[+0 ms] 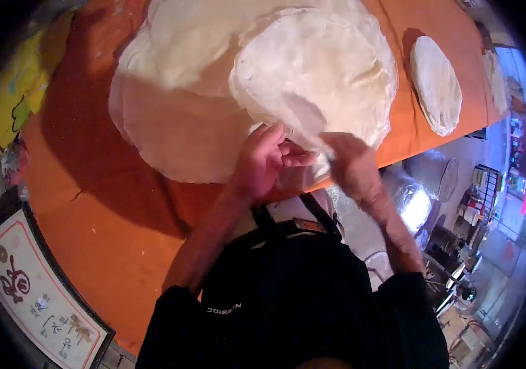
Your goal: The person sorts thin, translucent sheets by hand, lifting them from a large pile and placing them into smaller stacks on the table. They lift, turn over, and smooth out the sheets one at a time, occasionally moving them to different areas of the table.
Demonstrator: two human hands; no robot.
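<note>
A large thin sheet of dough (177, 111) lies on the orange cloth (103, 258). On top of its right part rests a smaller round sheet (330, 61). My left hand (266, 157) is at the near edge of the smaller sheet, its fingers curled and pinching the edge. To its right, my right hand (352, 160) is closed on the same near edge, blurred by motion. Between both hands a thin flap of the sheet is lifted, and its underside is partly hidden by the fingers.
An oval flat dough piece (436, 86) lies at the right on the cloth, with another (495, 80) beyond it. A framed sign (41, 295) stands at the lower left. Wrapped bundles (407, 200) and shelves are below the table's right edge.
</note>
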